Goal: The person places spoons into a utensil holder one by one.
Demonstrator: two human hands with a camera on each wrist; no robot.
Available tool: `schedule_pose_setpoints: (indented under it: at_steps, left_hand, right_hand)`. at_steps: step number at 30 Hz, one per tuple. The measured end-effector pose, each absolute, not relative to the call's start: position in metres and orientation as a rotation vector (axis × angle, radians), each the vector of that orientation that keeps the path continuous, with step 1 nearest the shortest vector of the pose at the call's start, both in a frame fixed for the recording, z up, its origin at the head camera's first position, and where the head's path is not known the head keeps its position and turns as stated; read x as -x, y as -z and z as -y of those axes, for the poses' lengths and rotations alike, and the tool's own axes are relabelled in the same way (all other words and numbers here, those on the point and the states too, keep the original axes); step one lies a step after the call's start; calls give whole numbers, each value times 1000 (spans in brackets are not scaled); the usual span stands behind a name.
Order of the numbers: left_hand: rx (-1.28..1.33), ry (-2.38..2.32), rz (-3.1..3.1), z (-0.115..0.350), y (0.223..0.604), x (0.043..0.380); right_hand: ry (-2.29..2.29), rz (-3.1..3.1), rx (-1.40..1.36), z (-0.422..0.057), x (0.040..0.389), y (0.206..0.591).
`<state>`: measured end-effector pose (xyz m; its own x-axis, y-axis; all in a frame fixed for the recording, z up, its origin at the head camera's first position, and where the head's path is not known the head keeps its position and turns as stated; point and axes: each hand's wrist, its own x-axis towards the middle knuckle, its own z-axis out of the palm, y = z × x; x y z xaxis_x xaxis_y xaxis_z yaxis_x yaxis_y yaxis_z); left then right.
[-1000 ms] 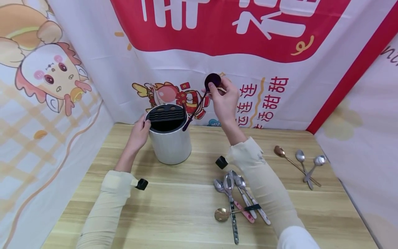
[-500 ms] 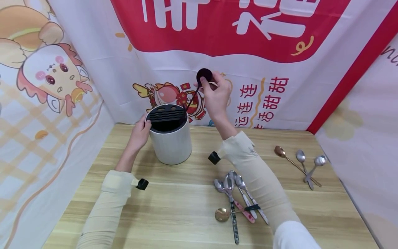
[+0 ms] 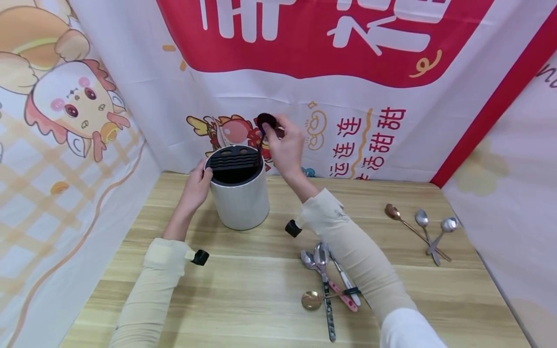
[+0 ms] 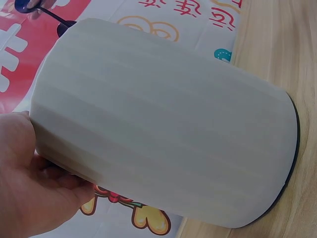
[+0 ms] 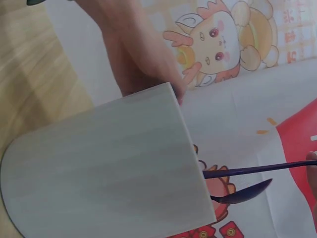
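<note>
My left hand (image 3: 196,187) grips the rim of a white ribbed utensil holder (image 3: 241,205), which stands upright on the table; thumb at the front edge. A black slotted insert (image 3: 234,160) covers the rear half of its top. With my right hand (image 3: 285,145) I pinch a dark purple spoon (image 3: 263,119) by its bowl, above the right side of the holder. The handle (image 5: 257,169) points down, its lower end hidden behind the rim. Beside that handle, a second dark spoon (image 5: 246,192) sticks bowl-up out of the holder in the right wrist view.
Several spoons lie in a pile below my right forearm, among them a gold spoon (image 3: 311,300) and one with a black patterned handle (image 3: 329,316). Farther right lie a copper spoon (image 3: 392,211) and two silver spoons (image 3: 421,218). Printed cloth (image 3: 348,92) hangs behind the wooden table (image 3: 243,290).
My right hand has carried the spoon left and then down, from beside the holder to above its rim, with the handle's end now behind the rim. My left hand has stayed on the holder.
</note>
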<state>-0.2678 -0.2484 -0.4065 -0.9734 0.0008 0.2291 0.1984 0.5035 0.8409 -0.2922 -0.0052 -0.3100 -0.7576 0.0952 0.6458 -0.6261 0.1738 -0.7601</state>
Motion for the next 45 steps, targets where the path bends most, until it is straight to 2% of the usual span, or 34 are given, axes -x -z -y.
schedule_pose_setpoints:
  at_steps: [14,45]
  left_hand:
    - [179,1476,2543,247,405,266]
    - [159,1465,2538,243,402,263]
  right_hand:
    - [-1497,2102,-565,21,286,338]
    - [-1147,2313,-689,23,275,355]
